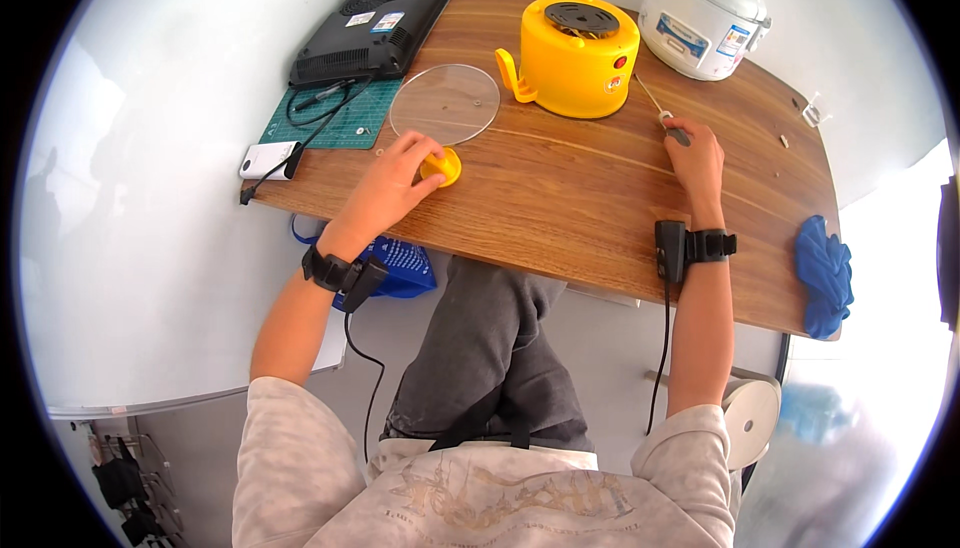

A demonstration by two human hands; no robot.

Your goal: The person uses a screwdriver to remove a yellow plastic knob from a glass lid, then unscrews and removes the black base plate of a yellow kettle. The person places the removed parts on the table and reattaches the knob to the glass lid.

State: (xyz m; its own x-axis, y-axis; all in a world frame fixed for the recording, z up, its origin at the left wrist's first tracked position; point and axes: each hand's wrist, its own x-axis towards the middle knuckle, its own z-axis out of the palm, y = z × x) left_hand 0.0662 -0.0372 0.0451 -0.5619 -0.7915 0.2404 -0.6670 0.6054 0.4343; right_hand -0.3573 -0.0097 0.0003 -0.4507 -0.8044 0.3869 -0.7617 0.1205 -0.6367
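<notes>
My left hand has its fingers closed round a small yellow lid knob at the table's near left. Just beyond it a clear round glass lid, with a small hole near its middle, lies flat. My right hand grips a screwdriver with a thin shaft, which points away toward the yellow electric pot. That pot has a side handle on its left, a red switch and a dark round plate on top; it seems to stand upside down.
A white rice cooker stands at the back right. At the back left are a black induction cooker, a green cutting mat, a black cable and a white box. A blue cloth lies at the right edge, beyond small loose parts.
</notes>
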